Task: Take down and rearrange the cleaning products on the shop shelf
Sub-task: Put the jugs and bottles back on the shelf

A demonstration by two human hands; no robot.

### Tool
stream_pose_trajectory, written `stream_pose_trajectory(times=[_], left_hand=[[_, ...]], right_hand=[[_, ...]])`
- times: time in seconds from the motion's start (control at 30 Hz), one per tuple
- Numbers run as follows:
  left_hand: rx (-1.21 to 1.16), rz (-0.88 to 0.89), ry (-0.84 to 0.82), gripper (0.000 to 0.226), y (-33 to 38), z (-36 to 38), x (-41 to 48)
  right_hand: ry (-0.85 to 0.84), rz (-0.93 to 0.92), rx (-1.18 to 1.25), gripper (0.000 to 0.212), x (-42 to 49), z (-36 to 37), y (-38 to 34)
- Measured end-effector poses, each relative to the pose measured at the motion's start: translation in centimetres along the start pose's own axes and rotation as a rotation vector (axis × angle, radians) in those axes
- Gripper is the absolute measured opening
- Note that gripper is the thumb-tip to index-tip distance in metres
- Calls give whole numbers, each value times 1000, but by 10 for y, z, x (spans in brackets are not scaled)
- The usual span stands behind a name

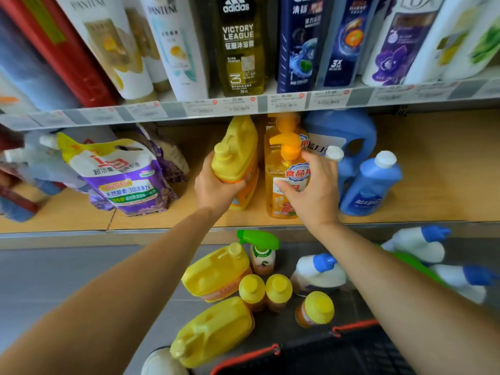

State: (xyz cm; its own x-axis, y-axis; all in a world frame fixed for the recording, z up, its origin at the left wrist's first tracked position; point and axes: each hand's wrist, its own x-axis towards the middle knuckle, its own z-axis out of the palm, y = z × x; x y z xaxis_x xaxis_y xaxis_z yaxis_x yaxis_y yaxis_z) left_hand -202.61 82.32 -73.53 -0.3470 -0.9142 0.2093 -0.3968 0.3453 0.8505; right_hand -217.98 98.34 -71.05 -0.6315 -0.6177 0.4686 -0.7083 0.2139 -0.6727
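Note:
On the wooden lower shelf (pixel 433 185), my left hand (pixel 213 185) grips a yellow jug (pixel 235 155) around its body, tilted slightly. My right hand (pixel 311 190) is wrapped around an orange pump bottle (pixel 284 185) beside it. To the right stand a large blue detergent jug (pixel 343 131) and two smaller blue bottles with white caps (pixel 372 182). To the left lean purple refill pouches (pixel 127 177). On the floor below lie two yellow jugs (pixel 216 272), small yellow-capped bottles (pixel 278 290), a green-trigger spray bottle (pixel 261 253) and white bottles with blue caps (pixel 319 272).
The upper shelf (pixel 243 106) carries shampoo and body-wash bottles behind a strip of price tags. A black basket with red trim (pixel 324 355) sits at the bottom edge. Bare wood shows on the lower shelf at the far right. Grey floor (pixel 67 280) stretches left.

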Motion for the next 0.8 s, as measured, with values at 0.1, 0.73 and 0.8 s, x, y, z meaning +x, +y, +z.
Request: stream_pose_trajectory(times=[0.1,0.73,0.8], left_hand=[[89,51,-68,95,7,-27,-16],[487,498,-519,92,157,-189,-112],[468,537,-540,92,171,-195,-129]], right_hand=[[-54,30,10,65,1,-6,-2],[-570,-390,124,59,-3,-128,-114],[-652,-431,128,36,-11,-154,-131]])
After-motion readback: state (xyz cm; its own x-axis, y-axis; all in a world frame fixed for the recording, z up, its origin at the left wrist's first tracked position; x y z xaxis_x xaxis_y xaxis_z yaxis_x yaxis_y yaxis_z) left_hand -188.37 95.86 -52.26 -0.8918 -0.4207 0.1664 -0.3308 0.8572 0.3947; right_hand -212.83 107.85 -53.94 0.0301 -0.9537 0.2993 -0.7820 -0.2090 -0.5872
